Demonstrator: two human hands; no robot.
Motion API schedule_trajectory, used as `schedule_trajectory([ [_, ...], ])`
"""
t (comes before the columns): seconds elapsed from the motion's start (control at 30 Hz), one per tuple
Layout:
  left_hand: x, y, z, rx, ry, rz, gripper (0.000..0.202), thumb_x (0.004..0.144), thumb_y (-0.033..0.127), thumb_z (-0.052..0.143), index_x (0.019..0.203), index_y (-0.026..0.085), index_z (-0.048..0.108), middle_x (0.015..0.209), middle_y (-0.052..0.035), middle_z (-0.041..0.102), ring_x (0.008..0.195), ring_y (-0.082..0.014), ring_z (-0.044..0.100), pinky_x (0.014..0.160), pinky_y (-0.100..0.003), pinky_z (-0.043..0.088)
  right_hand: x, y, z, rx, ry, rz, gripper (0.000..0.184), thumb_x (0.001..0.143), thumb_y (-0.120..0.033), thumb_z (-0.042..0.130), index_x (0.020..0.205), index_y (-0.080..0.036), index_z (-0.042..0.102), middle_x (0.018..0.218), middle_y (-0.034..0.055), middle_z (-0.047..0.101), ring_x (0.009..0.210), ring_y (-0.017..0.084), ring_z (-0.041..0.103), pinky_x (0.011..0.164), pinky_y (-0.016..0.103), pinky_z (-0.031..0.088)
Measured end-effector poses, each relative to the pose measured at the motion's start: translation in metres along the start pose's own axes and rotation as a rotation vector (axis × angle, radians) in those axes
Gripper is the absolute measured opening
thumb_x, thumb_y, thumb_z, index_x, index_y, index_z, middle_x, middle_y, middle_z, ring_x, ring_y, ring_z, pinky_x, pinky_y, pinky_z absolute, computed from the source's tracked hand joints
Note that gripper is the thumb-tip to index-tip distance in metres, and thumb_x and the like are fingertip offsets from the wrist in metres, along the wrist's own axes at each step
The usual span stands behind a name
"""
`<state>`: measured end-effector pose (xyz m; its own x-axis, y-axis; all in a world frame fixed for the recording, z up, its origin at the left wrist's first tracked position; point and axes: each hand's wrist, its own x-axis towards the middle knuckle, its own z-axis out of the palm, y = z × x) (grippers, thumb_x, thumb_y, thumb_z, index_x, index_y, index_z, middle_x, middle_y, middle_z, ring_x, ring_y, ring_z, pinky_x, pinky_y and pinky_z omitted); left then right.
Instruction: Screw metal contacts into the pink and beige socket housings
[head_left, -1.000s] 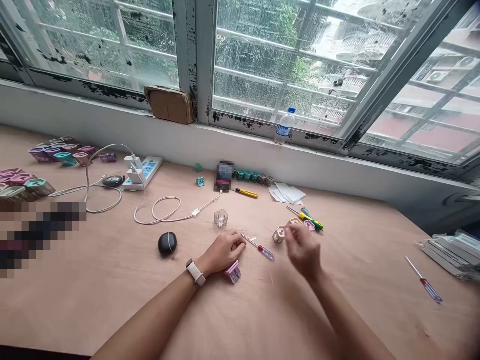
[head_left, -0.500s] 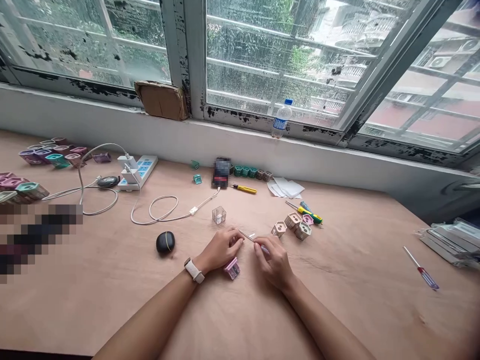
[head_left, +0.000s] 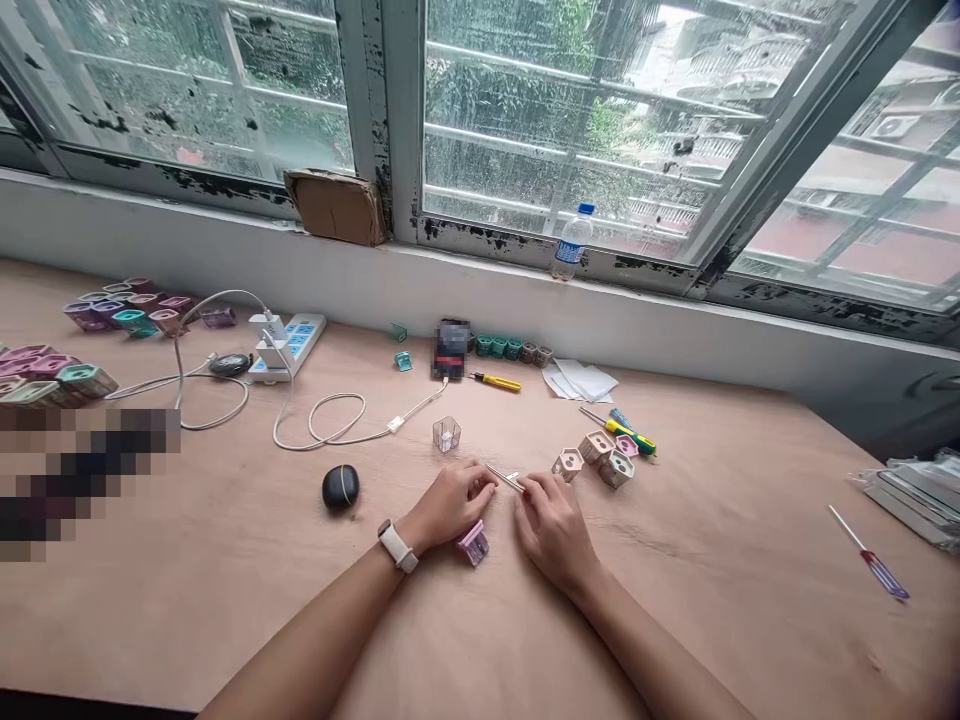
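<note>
Stacked plug shells in purple, pink and teal crowd the far left of a plywood worktop. To their right, a white charger sits in a power strip, and a white cable loops across to a blurred device. A black oval case lies at 9 o'clock from the left hand, which curls low over the worktop, a white watch on its wrist. Its grip looks loosely closed, though whether it holds anything cannot be told. A pink shell stands just beside it at 5 o'clock, and a clear cube sits at 12 o'clock. The right hand grasps a small screwdriver, its handle hidden in the clenched grip. The steel shaft points toward 10 o'clock, its tip just beside the left fingers. Three pale hexagonal shells stand at 1 o'clock from the right hand, with a green-and-yellow screwdriver just behind them. Farther right lie a red-handled screwdriver and a stack of packets. A water bottle stands on the sill of the rain-streaked window above.
</note>
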<state>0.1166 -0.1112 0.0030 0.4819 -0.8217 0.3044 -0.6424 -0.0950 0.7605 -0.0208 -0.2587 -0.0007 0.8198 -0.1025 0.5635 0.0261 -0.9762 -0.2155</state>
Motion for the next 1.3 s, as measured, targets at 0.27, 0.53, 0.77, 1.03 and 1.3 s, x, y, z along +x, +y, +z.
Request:
schedule_trajectory([
  [0.27, -0.001, -0.001, 0.001, 0.007, 0.026, -0.002, 0.013, 0.092, 0.020, 0.054, 0.095, 0.017, 0.066, 0.091, -0.0049, 0.063, 0.075, -0.0145, 0.056, 0.072, -0.027, 0.045, -0.005, 0.012, 0.003, -0.041, -0.089, 0.070, 0.015, 0.097, -0.022, 0.047, 0.088, -0.019, 0.058, 0.086, 0.0068, 0.058, 0.081, 0.023, 0.052, 0.074, 0.035, 0.043],
  [0.53, 0.000, -0.002, 0.002, 0.017, 0.042, -0.010, 0.014, 0.093, 0.021, 0.054, 0.100, 0.018, 0.064, 0.089, -0.0041, 0.060, 0.075, -0.0153, 0.057, 0.073, -0.029, 0.048, -0.008, 0.014, -0.003, 0.102, -0.080, 0.120, 0.010, 0.097, -0.019, 0.047, 0.090, -0.020, 0.054, 0.087, 0.0060, 0.057, 0.080, 0.023, 0.054, 0.073, 0.036, 0.046],
  [0.77, -0.001, 0.001, 0.001, 0.045, -0.007, -0.024, 0.018, 0.096, 0.024, 0.049, 0.103, 0.018, 0.065, 0.097, -0.0057, 0.061, 0.080, -0.0164, 0.059, 0.076, -0.031, 0.048, -0.007, 0.014, -0.006, 0.186, -0.074, 0.173, 0.009, 0.097, -0.018, 0.047, 0.091, -0.020, 0.054, 0.087, 0.0056, 0.058, 0.080, 0.021, 0.056, 0.072, 0.034, 0.047],
  [1.03, -0.001, 0.001, -0.001, 0.087, -0.098, 0.000, 0.029, 0.100, 0.023, 0.039, 0.115, 0.020, 0.063, 0.107, -0.0094, 0.058, 0.096, -0.0206, 0.059, 0.088, -0.035, 0.047, -0.002, 0.018, -0.010, 0.322, 0.045, 0.309, 0.010, 0.098, -0.021, 0.047, 0.093, -0.019, 0.056, 0.087, 0.0059, 0.059, 0.076, 0.019, 0.058, 0.068, 0.032, 0.049],
  [1.3, 0.002, 0.006, -0.006, 0.058, -0.053, -0.045, 0.030, 0.100, 0.027, 0.040, 0.111, 0.020, 0.066, 0.102, -0.0085, 0.062, 0.094, -0.0212, 0.058, 0.087, -0.036, 0.046, 0.001, 0.019, -0.017, 0.387, 0.113, 0.360, 0.010, 0.095, -0.026, 0.054, 0.092, -0.019, 0.061, 0.085, 0.0047, 0.059, 0.069, 0.017, 0.056, 0.064, 0.030, 0.049],
])
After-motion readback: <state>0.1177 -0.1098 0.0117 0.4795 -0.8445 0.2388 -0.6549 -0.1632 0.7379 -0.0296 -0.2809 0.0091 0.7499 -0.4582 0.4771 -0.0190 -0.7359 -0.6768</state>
